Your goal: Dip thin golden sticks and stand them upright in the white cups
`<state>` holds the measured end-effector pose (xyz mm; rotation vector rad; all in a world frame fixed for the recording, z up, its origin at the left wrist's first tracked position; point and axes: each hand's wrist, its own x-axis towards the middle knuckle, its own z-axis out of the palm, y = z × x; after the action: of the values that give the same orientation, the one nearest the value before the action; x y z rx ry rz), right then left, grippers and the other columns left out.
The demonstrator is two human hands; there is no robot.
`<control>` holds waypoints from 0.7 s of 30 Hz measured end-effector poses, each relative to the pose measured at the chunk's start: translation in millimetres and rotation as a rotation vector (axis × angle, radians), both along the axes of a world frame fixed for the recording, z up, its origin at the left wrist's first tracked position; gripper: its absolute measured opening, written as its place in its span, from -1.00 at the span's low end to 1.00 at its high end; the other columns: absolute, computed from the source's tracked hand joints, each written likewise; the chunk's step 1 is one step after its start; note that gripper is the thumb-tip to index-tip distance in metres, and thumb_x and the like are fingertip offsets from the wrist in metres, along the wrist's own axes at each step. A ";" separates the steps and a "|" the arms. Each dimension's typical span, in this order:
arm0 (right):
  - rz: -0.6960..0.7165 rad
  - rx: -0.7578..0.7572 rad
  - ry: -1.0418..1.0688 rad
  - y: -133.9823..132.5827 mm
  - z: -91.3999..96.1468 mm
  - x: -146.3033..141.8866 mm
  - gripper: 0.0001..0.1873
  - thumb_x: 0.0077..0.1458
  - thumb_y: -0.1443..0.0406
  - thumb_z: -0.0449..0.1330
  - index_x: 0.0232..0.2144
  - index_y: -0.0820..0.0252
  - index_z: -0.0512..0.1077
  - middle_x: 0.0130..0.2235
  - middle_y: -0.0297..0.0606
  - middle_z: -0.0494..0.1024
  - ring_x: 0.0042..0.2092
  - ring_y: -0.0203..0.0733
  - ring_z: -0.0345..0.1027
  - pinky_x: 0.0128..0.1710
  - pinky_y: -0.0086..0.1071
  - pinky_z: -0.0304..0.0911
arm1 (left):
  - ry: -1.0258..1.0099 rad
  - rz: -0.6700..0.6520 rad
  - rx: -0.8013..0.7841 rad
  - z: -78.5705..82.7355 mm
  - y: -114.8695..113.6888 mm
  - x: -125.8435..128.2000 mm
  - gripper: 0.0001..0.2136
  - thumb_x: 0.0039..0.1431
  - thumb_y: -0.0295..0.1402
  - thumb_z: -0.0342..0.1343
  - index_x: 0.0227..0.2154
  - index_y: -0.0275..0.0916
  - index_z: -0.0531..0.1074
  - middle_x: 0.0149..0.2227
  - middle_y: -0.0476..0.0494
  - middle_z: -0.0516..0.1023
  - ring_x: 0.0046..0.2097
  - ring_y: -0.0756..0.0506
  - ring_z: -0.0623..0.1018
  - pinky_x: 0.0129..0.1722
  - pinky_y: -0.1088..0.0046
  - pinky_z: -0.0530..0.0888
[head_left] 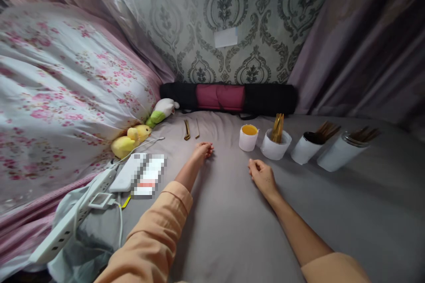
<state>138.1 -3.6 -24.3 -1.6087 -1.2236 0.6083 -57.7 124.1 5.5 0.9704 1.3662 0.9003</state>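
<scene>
My left hand [203,151] rests on the grey sheet [229,212] with its fingers curled in, and no object shows in it. Just beyond it lie slim gold-coloured pieces with bent ends [187,130] and a thinner one [197,129]. My right hand [263,176] is loosely closed near a white-wrapped cup with a yellow inside [247,142]; nothing can be seen in its fingers. To the right stand a white container [275,151] holding upright gold sticks [278,128], a tilted-looking white one [303,152] and a larger one [341,155], both with brown sticks.
A black and maroon roll [221,97] lies along the patterned wall. On the left are a yellow plush toy [131,140], a green and white plush [162,111], a white power strip [73,216] with cables, a white power bank [128,173] and a blurred-out item [149,176].
</scene>
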 end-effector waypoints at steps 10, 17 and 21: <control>0.002 0.002 -0.012 1.0 -0.9 -0.6 -0.53 0.05 0.00 -0.06 -0.56 0.25 0.35 -0.63 -0.30 0.34 -0.60 -0.33 0.17 -0.62 -0.48 0.06 | 0.695 -0.006 0.272 6.9 35.3 -26.2 -0.78 -0.05 -0.51 0.01 -0.29 -0.37 0.43 -0.31 -0.23 0.50 -0.24 -0.08 0.47 -0.31 0.51 0.35; 0.007 0.007 -0.025 0.5 -0.2 -0.9 -0.54 0.06 0.00 -0.07 -0.57 0.25 0.34 -0.64 -0.31 0.33 -0.60 -0.33 0.17 -0.62 -0.49 0.04 | 1.040 -0.091 0.394 10.0 45.7 -27.5 -0.76 0.00 -0.51 -0.05 -0.25 -0.36 0.42 -0.14 -0.40 0.41 -0.06 -0.21 0.39 -0.09 0.34 0.28; 0.015 0.004 -0.013 0.2 0.6 -1.3 -0.53 0.06 0.00 -0.07 -0.57 0.25 0.34 -0.64 -0.31 0.33 -0.61 -0.34 0.16 -0.63 -0.49 0.03 | 1.145 -0.125 0.404 8.8 48.5 -25.8 -0.75 0.01 -0.49 -0.06 -0.23 -0.38 0.41 -0.13 -0.44 0.37 -0.08 -0.23 0.41 -0.12 0.32 0.31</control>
<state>136.8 -3.4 -23.7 -1.6040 -1.2469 0.6049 -83.5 172.6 14.2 2.0387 2.0448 0.4984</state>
